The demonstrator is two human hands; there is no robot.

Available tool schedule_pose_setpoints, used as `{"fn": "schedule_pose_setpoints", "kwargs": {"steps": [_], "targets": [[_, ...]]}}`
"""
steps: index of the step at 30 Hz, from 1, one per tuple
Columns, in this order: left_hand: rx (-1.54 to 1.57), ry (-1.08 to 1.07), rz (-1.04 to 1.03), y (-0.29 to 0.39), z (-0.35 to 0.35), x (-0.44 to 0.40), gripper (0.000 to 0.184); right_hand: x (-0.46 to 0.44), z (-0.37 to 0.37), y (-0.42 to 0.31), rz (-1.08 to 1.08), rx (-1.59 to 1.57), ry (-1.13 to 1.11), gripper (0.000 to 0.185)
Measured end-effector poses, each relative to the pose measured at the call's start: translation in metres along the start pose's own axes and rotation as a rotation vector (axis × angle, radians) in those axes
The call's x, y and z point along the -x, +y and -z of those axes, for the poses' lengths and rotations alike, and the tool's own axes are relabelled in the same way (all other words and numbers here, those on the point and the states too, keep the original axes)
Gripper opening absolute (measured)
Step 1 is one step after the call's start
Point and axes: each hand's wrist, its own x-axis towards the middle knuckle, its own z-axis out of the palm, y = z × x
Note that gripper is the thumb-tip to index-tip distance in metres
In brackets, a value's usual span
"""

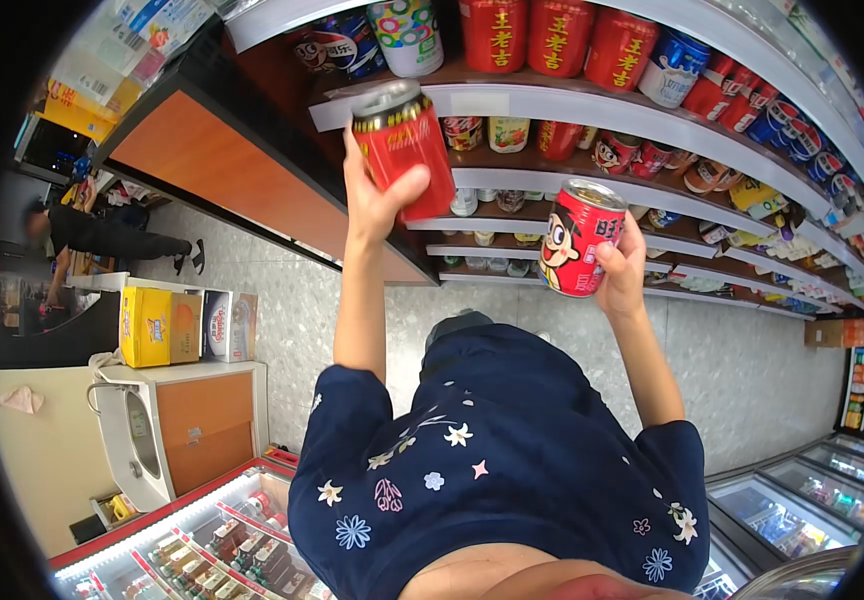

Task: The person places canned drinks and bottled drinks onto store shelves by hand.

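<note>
Two metal cans in our hands, held up before the shelves.
Our left hand (374, 208) wraps the tall red can (414, 165), a smooth, tilted cylinder with a dark upper band; our right hand (624, 268) grips the squat cartoon can (582, 243), its silvery lid facing up. Beyond them, white-edged shelves (572, 103) curve past, packed with glossy cans and containers. Below spread the mottled grey floor (297, 300) and our navy top (522, 450), patterned with pale flowers.
</note>
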Motion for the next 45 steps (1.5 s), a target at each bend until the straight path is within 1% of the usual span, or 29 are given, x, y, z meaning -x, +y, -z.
{"fn": "schedule_pose_setpoints", "kwargs": {"steps": [1,3,4,7,9,11,12,15,17,22,25,26,29,30,33,34,37,38,41,45], "targets": [[-0.157,0.104,-0.118,-0.003,0.001,-0.013,0.079,0.001,0.003,0.001,-0.015,0.014,-0.007,0.068],[-0.283,0.140,-0.209,-0.004,0.006,-0.038,0.080,0.003,0.008,0.003,-0.041,0.046,-0.025,0.068],[-0.314,0.143,-0.220,-0.002,0.005,-0.048,0.080,0.004,0.007,0.003,-0.072,0.076,-0.013,0.070],[-0.285,0.175,-0.210,-0.005,-0.007,-0.068,0.078,0.004,0.004,0.009,-0.096,0.141,-0.058,0.070],[-0.333,0.193,-0.215,-0.011,-0.014,-0.076,0.079,0.003,0.003,0.011,-0.105,0.188,-0.091,0.068],[-0.465,0.170,-0.249,-0.016,-0.019,-0.079,0.079,0.001,0.002,0.013,-0.112,0.213,-0.108,0.068],[-0.506,0.163,-0.319,-0.019,-0.021,-0.080,0.080,0.001,0.002,0.016,-0.117,0.217,-0.099,0.069],[-0.651,0.175,-0.418,-0.019,-0.028,-0.074,0.082,-0.001,-0.002,0.021,-0.116,0.205,-0.066,0.068],[-0.713,0.121,-0.498,-0.026,-0.026,-0.077,0.087,-0.003,-0.003,0.024,-0.115,0.213,-0.061,0.068],[-0.684,0.054,-0.577,-0.026,-0.014,-0.075,0.086,-0.008,-0.013,0.031,-0.142,0.209,-0.069,0.067],[-0.620,0.015,-0.546,-0.028,-0.006,-0.072,0.084,-0.010,-0.023,0.034,-0.161,0.210,-0.078,0.065],[-0.597,0.031,-0.581,-0.027,-0.003,-0.070,0.080,-0.011,-0.026,0.036,-0.167,0.207,-0.081,0.065],[-0.510,0.054,-0.570,-0.015,0.010,-0.060,0.074,-0.013,-0.028,0.042,-0.174,0.240,-0.101,0.064],[-0.505,0.096,-0.571,-0.016,0.013,-0.058,0.073,-0.013,-0.032,0.041,-0.173,0.252,-0.112,0.063],[-0.141,0.229,-0.369,-0.019,0.016,-0.051,0.072,-0.015,-0.040,0.042,-0.173,0.281,-0.120,0.067],[-0.168,0.252,-0.424,-0.022,0.020,-0.051,0.068,-0.016,-0.044,0.042,-0.172,0.281,-0.124,0.069],[-0.137,0.356,-0.428,-0.020,0.027,-0.052,0.066,-0.018,-0.053,0.043,-0.158,0.280,-0.141,0.073],[-0.276,0.369,-0.462,-0.023,0.033,-0.054,0.066,-0.019,-0.056,0.044,-0.143,0.280,-0.146,0.075],[-0.241,0.435,-0.497,-0.020,0.032,-0.059,0.069,-0.020,-0.059,0.048,-0.115,0.269,-0.174,0.075],[-0.305,0.363,-0.508,-0.027,0.035,-0.076,0.081,-0.016,-0.062,0.052,-0.115,0.294,-0.196,0.077]]}}
